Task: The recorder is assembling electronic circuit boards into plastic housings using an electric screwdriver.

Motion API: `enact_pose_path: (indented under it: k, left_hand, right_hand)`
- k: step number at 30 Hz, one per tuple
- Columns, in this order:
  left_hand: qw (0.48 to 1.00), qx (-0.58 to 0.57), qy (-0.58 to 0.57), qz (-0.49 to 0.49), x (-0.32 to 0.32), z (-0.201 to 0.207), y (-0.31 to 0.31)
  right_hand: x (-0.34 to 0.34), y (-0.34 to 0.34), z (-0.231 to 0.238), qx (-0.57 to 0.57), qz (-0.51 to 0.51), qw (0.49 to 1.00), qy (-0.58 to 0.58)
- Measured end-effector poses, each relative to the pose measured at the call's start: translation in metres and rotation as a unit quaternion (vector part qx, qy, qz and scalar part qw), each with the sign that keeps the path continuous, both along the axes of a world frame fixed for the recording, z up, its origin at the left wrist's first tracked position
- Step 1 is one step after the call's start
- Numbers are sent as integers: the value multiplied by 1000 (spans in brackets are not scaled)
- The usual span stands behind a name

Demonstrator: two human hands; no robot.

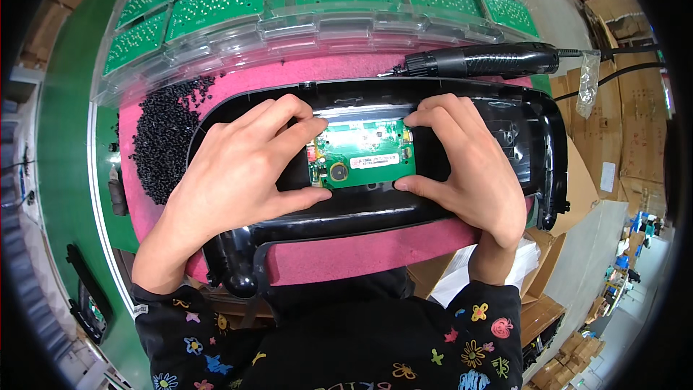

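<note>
A green circuit board [375,146] with a white label and a round component lies within a long black plastic housing [476,115]. My left hand [249,159] grips the board's left end, its thumb at the near corner and fingertips at the far corner. At the other end my right hand [469,166] holds the board the same way, thumb near and fingers far. Whether the board rests fully on the housing floor I cannot tell. The housing lies on a pink mat [346,253].
A heap of small black screws [162,144] sits left of the housing. Behind it lies a black electric screwdriver [484,60] with a cable. Clear trays [310,25] of green boards stand at the back. Cardboard boxes [599,130] are on the right.
</note>
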State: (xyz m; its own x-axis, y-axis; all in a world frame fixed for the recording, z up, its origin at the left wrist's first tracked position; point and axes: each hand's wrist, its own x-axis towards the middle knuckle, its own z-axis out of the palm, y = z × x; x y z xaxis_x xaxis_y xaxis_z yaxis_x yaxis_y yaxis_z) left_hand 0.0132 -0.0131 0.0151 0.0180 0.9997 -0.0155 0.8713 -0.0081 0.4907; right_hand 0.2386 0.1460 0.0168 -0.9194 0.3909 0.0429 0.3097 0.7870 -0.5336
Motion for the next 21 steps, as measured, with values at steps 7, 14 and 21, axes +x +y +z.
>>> enact_pose_path:
  k: [7, 14, 21]
  left_hand:
    - [1000, 14, 1, -8, -3, 2, -2]
    - [999, 34, 11, -14, -4, 1, -3]
    - [999, 44, 13, -7, -1, 3, -8]
  right_hand:
    - [-5, -1, 4, -23, -8, 1000, -10]
    - [-5, -2, 5, -19, -7, 1000, -15]
    - [-3, -6, 7, -36, -16, 998, -44]
